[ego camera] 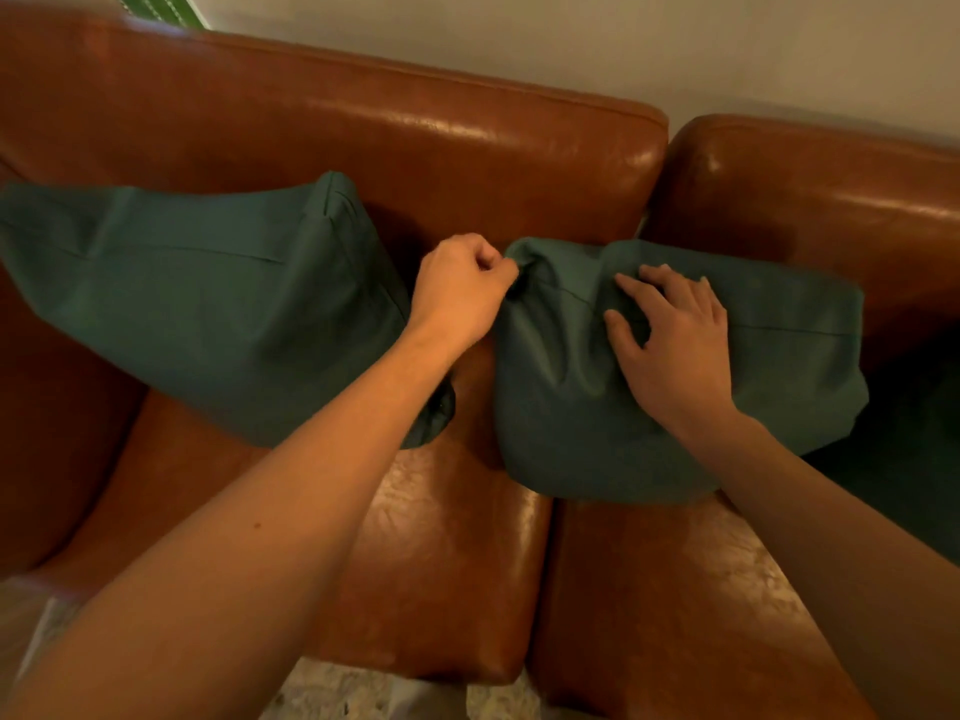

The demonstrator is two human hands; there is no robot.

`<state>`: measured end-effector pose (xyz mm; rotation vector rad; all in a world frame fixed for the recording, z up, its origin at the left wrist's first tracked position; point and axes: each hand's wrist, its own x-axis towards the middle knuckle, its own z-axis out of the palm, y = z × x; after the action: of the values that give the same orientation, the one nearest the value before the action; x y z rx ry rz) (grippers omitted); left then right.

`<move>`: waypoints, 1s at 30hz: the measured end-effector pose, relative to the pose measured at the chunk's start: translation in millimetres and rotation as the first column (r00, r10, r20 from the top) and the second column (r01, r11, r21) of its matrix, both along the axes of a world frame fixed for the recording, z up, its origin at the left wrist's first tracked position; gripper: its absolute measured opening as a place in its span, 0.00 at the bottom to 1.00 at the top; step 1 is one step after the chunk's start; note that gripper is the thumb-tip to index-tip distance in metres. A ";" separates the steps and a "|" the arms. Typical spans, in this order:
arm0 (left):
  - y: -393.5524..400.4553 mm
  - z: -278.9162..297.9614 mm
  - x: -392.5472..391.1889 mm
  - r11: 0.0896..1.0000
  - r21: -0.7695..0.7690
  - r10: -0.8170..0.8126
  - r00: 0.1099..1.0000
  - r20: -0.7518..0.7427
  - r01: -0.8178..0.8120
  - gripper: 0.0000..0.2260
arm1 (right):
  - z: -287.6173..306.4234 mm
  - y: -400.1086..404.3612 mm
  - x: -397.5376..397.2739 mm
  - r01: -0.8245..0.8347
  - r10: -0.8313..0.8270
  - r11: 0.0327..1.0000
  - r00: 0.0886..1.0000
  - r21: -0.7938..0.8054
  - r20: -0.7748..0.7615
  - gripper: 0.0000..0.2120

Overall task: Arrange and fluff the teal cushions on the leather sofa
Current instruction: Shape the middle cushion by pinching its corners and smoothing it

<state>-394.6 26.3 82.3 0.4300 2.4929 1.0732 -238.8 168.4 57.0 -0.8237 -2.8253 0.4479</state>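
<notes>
Glossy brown leather sofa (467, 148), creased seats. Two teal woven cushions lean on its backrest: left cushion (208, 293) plump, right cushion (779, 366) slumped, wrinkled. My left hand (460, 291) fingers pinch its bunched top-left corner; right hand (675, 345) lies flat, fingers spread, on its face.

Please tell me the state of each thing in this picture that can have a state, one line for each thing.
Left teal cushion: leaning on the sofa backrest, untouched.
Right teal cushion: slumped, creased, held by both hands.
Left hand: closed, pinching the right cushion's upper left corner.
Right hand: open, fingers spread, pressing on the cushion front.
Leather sofa: seat bare in front.
</notes>
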 end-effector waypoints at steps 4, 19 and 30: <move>1.2 12.6 -19.3 1.000 0.011 0.013 1.000 -0.009 -0.013 0.07 | 1.8 -0.6 -0.7 0.000 0.000 1.000 1.000 -0.005 0.002 0.21; 0.9 1.6 47.9 0.982 0.100 0.176 0.975 -0.138 -0.163 0.16 | 1.0 -2.2 -2.8 0.009 -0.009 1.000 1.000 0.005 0.002 0.21; 22.0 2.9 67.5 0.863 0.153 0.466 0.876 0.122 -0.481 0.12 | 3.7 -7.4 2.5 0.002 -0.002 1.000 1.000 0.011 -0.004 0.20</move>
<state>-327.1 48.2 85.1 -0.1996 2.4988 1.4738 -236.3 161.1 60.8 -0.8226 -2.8204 0.4324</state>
